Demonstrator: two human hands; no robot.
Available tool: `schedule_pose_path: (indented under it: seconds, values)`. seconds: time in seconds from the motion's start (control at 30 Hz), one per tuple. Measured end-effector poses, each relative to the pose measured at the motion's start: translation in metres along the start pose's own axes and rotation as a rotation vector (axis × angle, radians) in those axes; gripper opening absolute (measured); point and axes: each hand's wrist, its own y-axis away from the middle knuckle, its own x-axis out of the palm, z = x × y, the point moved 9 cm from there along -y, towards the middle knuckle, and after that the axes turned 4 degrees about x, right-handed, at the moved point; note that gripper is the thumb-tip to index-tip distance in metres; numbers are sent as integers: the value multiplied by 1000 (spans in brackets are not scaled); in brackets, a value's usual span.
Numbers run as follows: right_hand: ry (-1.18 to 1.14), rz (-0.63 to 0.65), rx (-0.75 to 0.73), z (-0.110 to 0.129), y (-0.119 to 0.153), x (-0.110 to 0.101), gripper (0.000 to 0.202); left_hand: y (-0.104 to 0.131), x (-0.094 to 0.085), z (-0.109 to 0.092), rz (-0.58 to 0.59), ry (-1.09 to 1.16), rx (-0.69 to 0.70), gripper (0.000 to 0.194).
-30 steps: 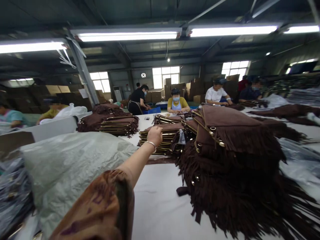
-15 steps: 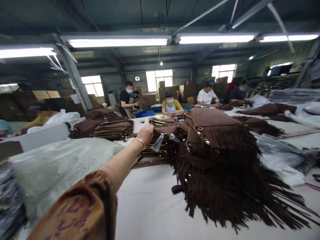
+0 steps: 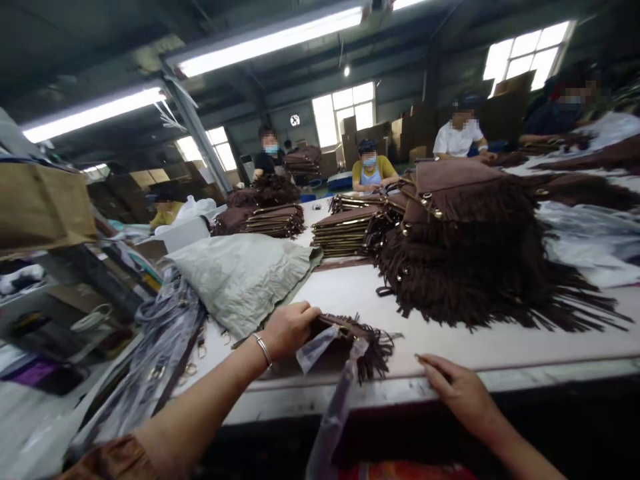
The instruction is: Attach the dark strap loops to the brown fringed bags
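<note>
- My left hand (image 3: 287,333) is gripping the near end of a small fringed bag (image 3: 346,325), its fingers closing on one edge; the bag is hanging or lying at the lower middle of the frame, and I am not managing to tell whether the worktop (image 3: 350,290) is bearing any of its weight.
- The hold is looking one-sided to me, so the fringed end could be swinging or sagging if I am moving quickly.
- A long plastic sleeve (image 3: 334,407) is dangling from the bag past the front edge, bottom centre; it could be snagging there and tugging the bag askew.
- A shorter plastic wrap (image 3: 317,348) is hanging close to the left fingers, so I could be pinching it along with the bag.
- My right hand (image 3: 465,397) is hovering apart from the bag, lower right, thumb and forefinger near each other; I am not seeing clearly how far they are parting or whether they are pinching something small. Closing in blind, it could be catching loose fringe.
- The big pile (image 3: 460,253), right of centre, is spilling long strands towards the front, and a passing sleeve or wrist could be dragging some along.
- Metal clips (image 3: 190,369) are lying left of my left wrist, beside the grey sheet (image 3: 245,273); a low sweep could be hooking them.
</note>
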Motion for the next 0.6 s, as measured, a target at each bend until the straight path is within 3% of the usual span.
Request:
schedule_pose_path:
  seconds: [0.1,0.2,0.47,0.6]
  values:
    - [43,-2,-9,4,3,-1,41,22,23,-21,9,92,-68,28]
    - [66,5,5,5,4,0,43,31,32,-31,-22,138,-100,34]
    - [84,-13,4,7,6,0,47,44,51,-45,63,117,11,58]
    - [96,-7,3,5,4,0,48,50,60,-57,58,106,-3,36]
